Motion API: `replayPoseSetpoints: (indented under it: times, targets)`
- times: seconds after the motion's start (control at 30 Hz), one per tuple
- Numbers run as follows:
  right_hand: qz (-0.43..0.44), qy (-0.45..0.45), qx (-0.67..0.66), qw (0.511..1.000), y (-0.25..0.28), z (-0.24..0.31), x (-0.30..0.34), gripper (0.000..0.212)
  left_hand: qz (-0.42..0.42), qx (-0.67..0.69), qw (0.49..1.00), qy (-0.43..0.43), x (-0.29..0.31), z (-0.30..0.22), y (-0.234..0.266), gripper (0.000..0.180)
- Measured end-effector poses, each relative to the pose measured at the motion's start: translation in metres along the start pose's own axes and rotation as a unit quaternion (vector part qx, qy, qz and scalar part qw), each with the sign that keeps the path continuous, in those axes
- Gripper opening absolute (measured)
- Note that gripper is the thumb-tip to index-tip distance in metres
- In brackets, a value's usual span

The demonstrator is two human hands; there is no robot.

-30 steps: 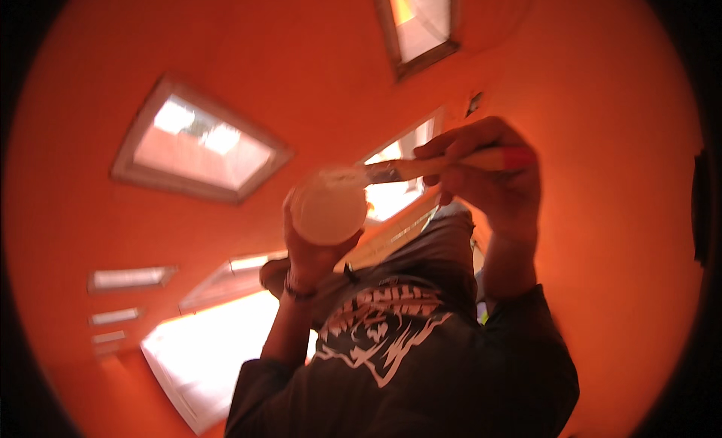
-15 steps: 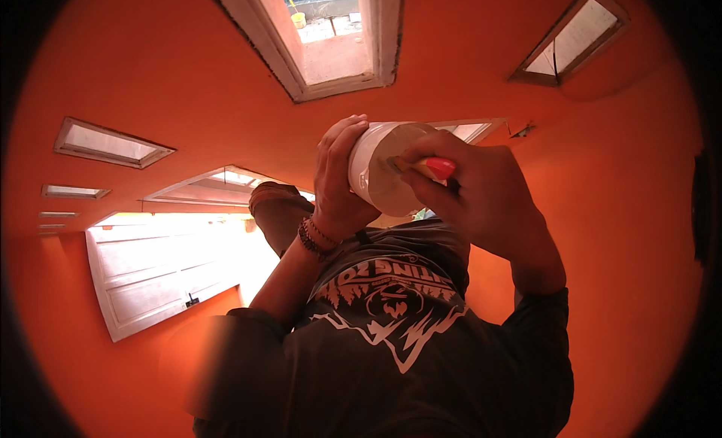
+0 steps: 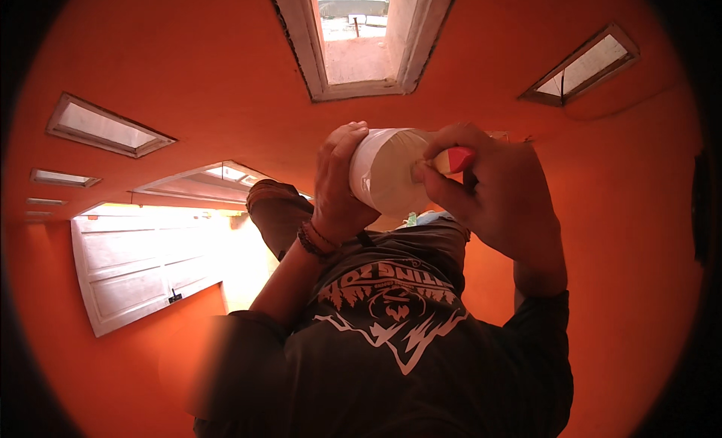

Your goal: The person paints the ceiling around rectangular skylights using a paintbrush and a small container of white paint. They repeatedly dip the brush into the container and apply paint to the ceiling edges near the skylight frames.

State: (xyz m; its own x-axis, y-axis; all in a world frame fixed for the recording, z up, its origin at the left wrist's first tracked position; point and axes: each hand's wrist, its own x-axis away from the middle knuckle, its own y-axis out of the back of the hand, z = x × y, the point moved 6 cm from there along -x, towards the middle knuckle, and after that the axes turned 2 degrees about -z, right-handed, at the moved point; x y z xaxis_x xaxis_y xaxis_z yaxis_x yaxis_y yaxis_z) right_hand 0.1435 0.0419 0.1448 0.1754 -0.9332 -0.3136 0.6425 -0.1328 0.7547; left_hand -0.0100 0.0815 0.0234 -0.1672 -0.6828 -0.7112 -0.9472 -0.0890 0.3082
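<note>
My left hand (image 3: 340, 174) is wrapped round the side of a white cylindrical container (image 3: 385, 163), its fingers over the far edge and thumb underneath. The container is tilted, with its pale round end facing right. My right hand (image 3: 500, 190) pinches what looks like a paintbrush (image 3: 453, 160), with a pale handle and a red tip. The brush's other end is close to the round face; my fingers partly hide it, and I cannot tell whether it touches. Dark bracelets circle my left wrist.
Orange-red walls surround me. A white-framed window (image 3: 365, 88) is ahead, with smaller framed openings at the left (image 3: 113, 129) and right (image 3: 583, 68). A white panelled door (image 3: 124, 272) stands at the lower left beside bright light. A small green-and-white item (image 3: 411, 220) shows below the container.
My right hand has moved slightly right and drawn the brush away from the middle of the round face. The container has turned a little in my left hand. The view has shifted slightly.
</note>
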Motion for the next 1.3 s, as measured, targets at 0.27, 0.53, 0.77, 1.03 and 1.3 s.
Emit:
replayPoseSetpoints:
  times: [0.27, 0.53, 0.77, 1.03, 1.3]
  targets:
    - [-0.005, 0.011, -0.005, 1.0, -0.006, 0.001, -0.003, 0.02, 0.008, -0.016, 1.0, 0.001, 0.001, 0.0, 0.006, 0.079]
    - [-0.027, 0.029, -0.024, 0.999, -0.006, -0.003, -0.003, 0.017, 0.002, -0.035, 0.999, -0.013, 0.003, -0.001, 0.009, 0.08]
    - [0.025, 0.026, -0.004, 0.999, -0.009, -0.006, -0.008, 0.015, 0.008, -0.043, 0.999, -0.014, 0.004, -0.001, 0.009, 0.085]
    - [0.044, 0.051, -0.107, 0.992, -0.012, -0.002, -0.007, 0.013, 0.009, -0.066, 0.998, -0.019, 0.003, -0.002, 0.014, 0.082]
    - [0.14, 0.052, -0.128, 0.98, -0.012, -0.007, -0.004, 0.017, 0.02, -0.057, 0.998, -0.028, 0.009, 0.002, 0.014, 0.081]
